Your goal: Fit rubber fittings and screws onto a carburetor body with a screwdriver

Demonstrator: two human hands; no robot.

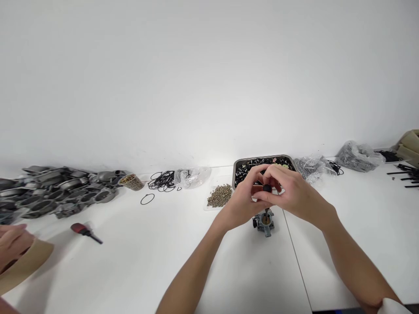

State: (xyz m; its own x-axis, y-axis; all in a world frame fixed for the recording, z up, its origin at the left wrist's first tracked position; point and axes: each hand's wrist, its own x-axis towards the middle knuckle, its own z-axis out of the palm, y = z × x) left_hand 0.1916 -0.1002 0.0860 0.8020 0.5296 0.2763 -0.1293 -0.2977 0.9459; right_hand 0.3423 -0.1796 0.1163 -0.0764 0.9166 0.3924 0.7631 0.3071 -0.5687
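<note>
Both my hands meet above a small grey metal carburetor (pixel 264 223) standing on the white table. Between my fingers is a screwdriver (pixel 267 188), seen nearly end-on by its round black handle. Its dark shaft points down at the carburetor's open top; whether the tip touches anything inside I cannot tell. My right hand (pixel 291 187) pinches the handle between thumb and curled fingers. From the other side my left hand (pixel 244 198) closes round it, its fingertips partly hidden. A brassy part shows inside the carburetor opening.
Behind my hands sits a metal tray (pixel 233 174) of small black parts, beside a pile of brass pieces (pixel 220 196). Leftward lie black rubber rings (pixel 162 181), a red-handled screwdriver (pixel 83 230) and grey castings (pixel 59 187). Another person's hand (pixel 15 244) is at far left. Plastic bags (pixel 358 156) stand right.
</note>
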